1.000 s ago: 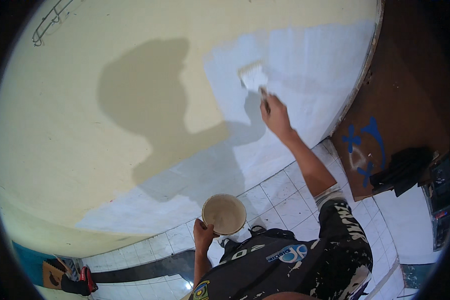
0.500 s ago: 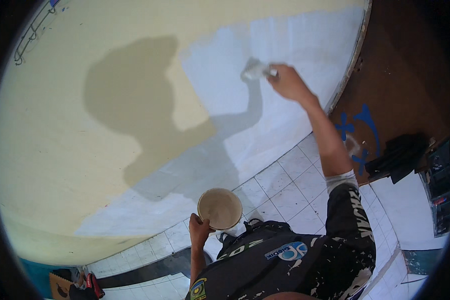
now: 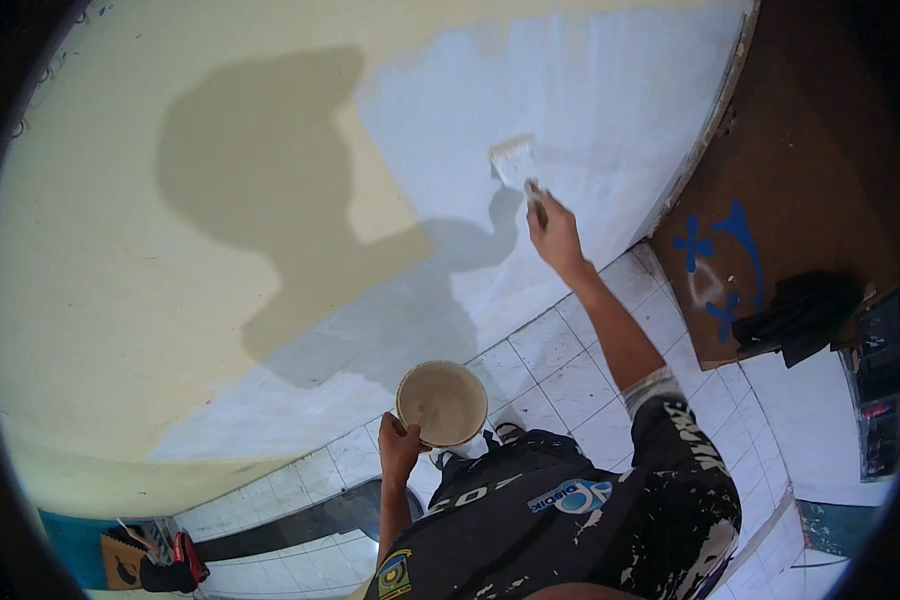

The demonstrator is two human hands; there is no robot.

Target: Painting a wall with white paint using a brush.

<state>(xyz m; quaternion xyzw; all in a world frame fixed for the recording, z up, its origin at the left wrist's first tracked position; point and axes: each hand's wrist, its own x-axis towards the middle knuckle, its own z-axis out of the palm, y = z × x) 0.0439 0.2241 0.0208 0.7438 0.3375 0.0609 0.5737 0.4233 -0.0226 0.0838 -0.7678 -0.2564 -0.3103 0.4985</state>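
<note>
Half-painted wall; right hand fingers grip brush, handle hidden; left hand holds paint bowl.

Brush handle hidden inside right hand.

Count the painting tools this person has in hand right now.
2. A paintbrush in the right hand, bristles against the white-painted part of the wall. A round paint bowl in the left hand, held low near the body. Others may lie out of view.
</note>
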